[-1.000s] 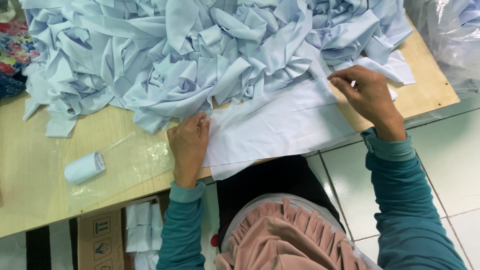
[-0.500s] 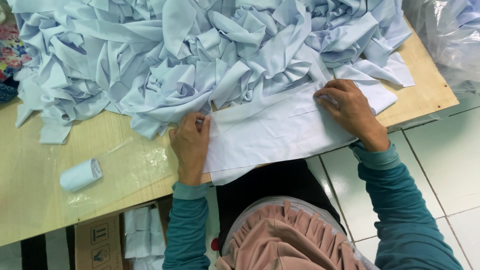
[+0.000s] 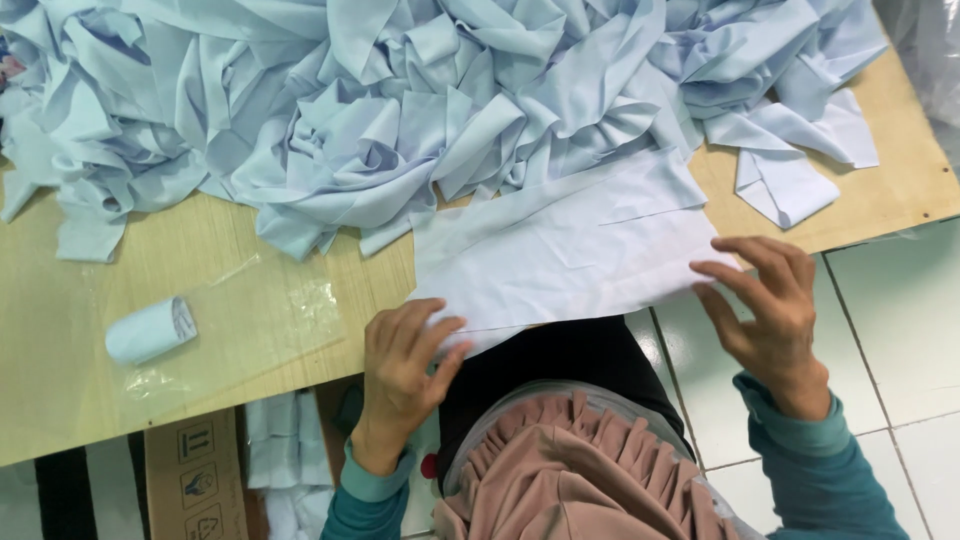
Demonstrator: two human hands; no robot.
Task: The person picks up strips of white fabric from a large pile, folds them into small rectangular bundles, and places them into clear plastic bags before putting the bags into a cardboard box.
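Observation:
A flat pale blue fabric piece (image 3: 570, 245) lies on the wooden table (image 3: 200, 260), its near edge hanging over the table's front. My left hand (image 3: 405, 365) has its fingertips on that near edge at the piece's lower left corner. My right hand (image 3: 770, 305) is at the piece's lower right corner, fingers spread, fingertips touching the edge. Behind the piece rises a big heap of pale blue fabric strips (image 3: 400, 110).
A small rolled pale blue piece (image 3: 150, 330) lies on clear plastic film (image 3: 270, 320) at the table's left. A cardboard box (image 3: 200, 475) with folded pieces sits under the table. White tiled floor (image 3: 900, 340) is at the right. Pink ruffled cloth (image 3: 580, 470) covers my lap.
Both hands have slid from the piece's far corners down to its near edge. The view has shifted a little to the right.

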